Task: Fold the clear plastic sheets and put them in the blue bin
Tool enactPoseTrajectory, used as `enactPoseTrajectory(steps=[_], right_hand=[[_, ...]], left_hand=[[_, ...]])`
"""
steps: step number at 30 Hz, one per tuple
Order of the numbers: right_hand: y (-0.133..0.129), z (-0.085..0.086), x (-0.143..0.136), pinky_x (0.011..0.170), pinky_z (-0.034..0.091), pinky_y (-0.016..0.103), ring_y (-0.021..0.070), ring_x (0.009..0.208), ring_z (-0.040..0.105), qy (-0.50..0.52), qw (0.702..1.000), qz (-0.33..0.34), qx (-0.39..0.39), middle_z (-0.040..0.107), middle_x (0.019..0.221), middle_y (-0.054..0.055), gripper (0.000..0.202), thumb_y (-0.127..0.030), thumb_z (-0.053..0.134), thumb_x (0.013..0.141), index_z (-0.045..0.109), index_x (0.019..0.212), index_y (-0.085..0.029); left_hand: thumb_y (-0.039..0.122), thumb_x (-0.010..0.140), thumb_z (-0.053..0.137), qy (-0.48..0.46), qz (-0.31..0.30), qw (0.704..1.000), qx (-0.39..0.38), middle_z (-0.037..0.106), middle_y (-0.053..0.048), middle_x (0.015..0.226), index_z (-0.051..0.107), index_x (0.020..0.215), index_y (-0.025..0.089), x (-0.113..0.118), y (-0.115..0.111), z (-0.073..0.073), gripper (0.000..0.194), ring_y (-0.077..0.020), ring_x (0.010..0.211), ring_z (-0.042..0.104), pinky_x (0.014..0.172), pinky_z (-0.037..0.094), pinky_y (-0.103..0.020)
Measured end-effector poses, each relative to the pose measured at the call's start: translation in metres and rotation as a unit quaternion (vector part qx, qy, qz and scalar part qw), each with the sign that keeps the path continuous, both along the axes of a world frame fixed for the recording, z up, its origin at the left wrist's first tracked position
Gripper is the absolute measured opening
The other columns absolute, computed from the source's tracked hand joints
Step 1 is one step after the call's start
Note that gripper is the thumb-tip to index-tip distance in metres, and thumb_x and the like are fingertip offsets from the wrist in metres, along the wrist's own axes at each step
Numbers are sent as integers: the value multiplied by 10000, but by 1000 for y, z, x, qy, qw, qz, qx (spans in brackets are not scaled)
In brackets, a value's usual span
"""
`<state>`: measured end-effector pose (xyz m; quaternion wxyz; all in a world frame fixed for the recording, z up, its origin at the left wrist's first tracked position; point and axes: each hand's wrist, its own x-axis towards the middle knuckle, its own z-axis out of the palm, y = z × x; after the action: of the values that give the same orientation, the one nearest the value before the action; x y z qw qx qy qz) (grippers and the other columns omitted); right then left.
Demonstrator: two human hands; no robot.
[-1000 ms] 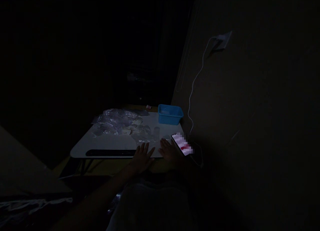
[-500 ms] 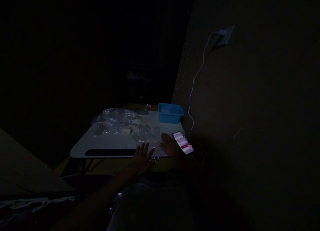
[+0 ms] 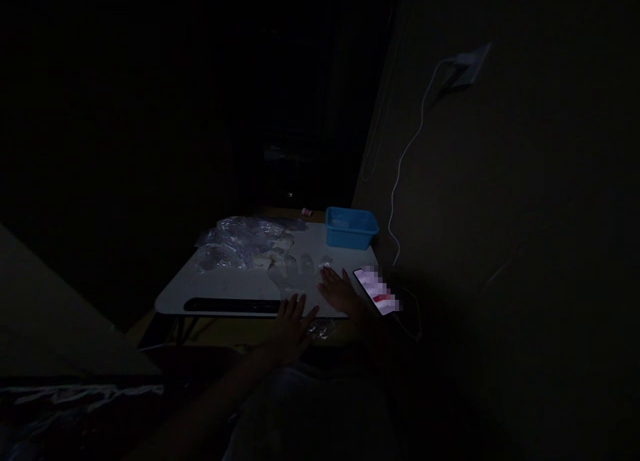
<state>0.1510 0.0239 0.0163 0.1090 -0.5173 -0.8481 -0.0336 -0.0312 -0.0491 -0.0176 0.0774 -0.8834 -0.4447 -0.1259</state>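
Observation:
In the dim light my left hand (image 3: 294, 324) lies at the front edge of a small white table (image 3: 230, 288), fingers spread. My right hand (image 3: 337, 291) is a little farther in and to the right, palm down with fingers stretched out. Between and beyond my hands a clear plastic bag (image 3: 290, 274) lies flat on the tabletop; my fingers are at its near and right sides, and darkness hides the exact contact. Crumpled clear plastic (image 3: 240, 238) is heaped at the back left, with pale scraps (image 3: 273, 256) beside it.
A blue plastic basket (image 3: 350, 238) stands at the back right corner. A lit phone (image 3: 377, 291) lies right of my right hand. A white cable (image 3: 413, 141) hangs from a wall socket (image 3: 470, 68). A dark slot (image 3: 233, 305) runs along the table's front edge.
The whole view has shifted slightly, so the table sits farther right. My right hand has turned, its thumb now apart on the right; the clear bag under my hands has shifted a little.

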Motion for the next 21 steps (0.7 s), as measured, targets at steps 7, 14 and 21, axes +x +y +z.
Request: enactPoseTrajectory(steps=[7,14,21], right_hand=[[3,-8,3,1042,172,488,198,1290,268,7,1000,-10,25,342,1376,85,457,-373,233,912,368,1302,-176],[2,-11,2,1030,178,509,203,1283,281,25,999,-27,34,354,1372,80,471,-389,204,912,368,1299,-177],[4,-9,1,1022,203,472,212,1273,291,54,995,-73,51,387,1355,100,479,-382,218,908,378,1292,-145]], left_hand=[[493,861,288,-7,31,997,-68,356,-106,1376,319,1333,270,2,0,21,523,-302,1259,302,979,266,-477],[319,887,202,-134,16,985,-106,569,-98,1182,534,1153,139,0,54,45,462,-173,1091,513,949,386,-309],[339,871,266,-38,29,998,-31,408,-141,1334,435,1252,101,-9,82,13,480,-242,1239,357,1005,289,-445]])
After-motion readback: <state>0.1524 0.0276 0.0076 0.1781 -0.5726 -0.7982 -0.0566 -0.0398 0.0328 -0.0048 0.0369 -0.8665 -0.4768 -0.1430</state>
